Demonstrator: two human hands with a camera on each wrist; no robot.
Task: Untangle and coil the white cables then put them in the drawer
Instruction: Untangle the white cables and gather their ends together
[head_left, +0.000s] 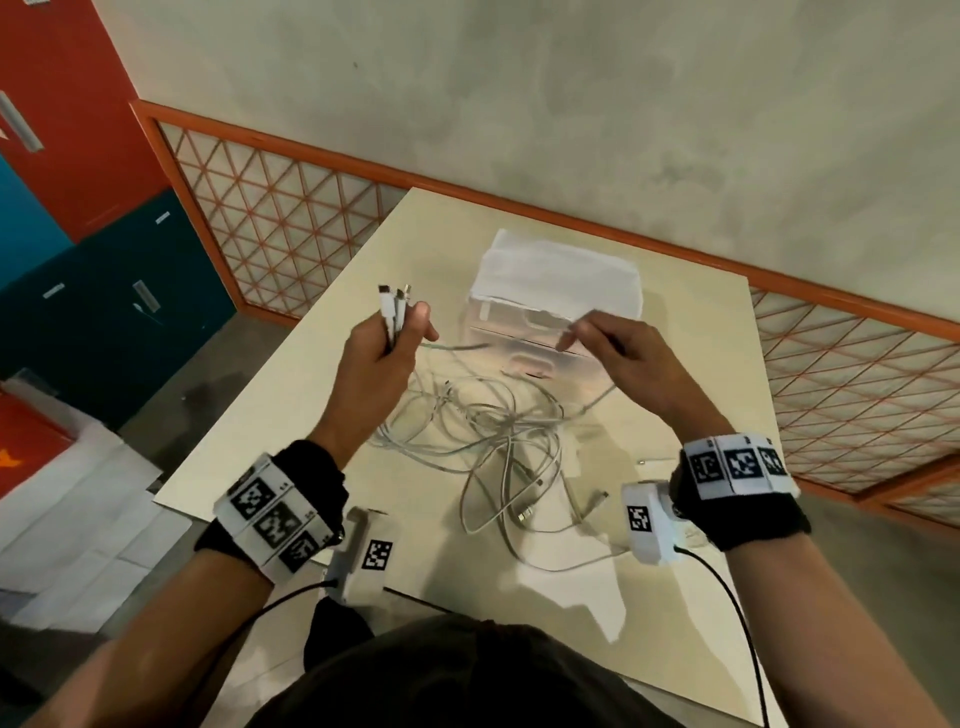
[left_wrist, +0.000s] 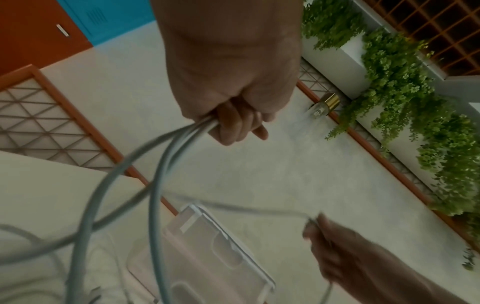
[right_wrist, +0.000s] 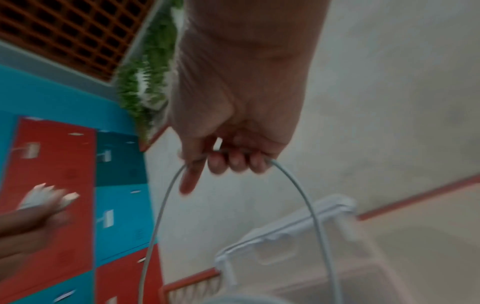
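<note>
The left hand (head_left: 382, 358) is raised above the table (head_left: 291, 415) and is clenched around a bundle of white cables (head_left: 483, 431); their connector ends (head_left: 394, 301) stick up out of the fist, toward 12 o'clock in the head view. In the left wrist view the curled fingers (left_wrist: 233, 125) grip several strands, which leave the fist toward 7 o'clock and hang down to the table. The right hand (head_left: 623, 358) is also raised, at 3 o'clock from the left hand, and its fingers are curled around one single strand (right_wrist: 298, 185) — in the right wrist view this strand passes under the fingers (right_wrist: 233, 162) and falls on both sides like an arch, while the index finger points more straight. Between the two hands a thin piece of cable is stretched almost horizontal. The rest of the cables lies as a loose tangled heap on the table, below and between the hands, and some free plug ends (head_left: 524, 514) rest at 6 o'clock of the heap. The drawer unit (head_left: 561, 291), of translucent plastic with a white top, stands on the table at 12 o'clock from the heap; its drawer looks closed. Orange and blue lockers (head_left: 67, 171) stand at 9 o'clock — green plants (left_wrist: 405, 98) hang on the wall in the left wrist view
</note>
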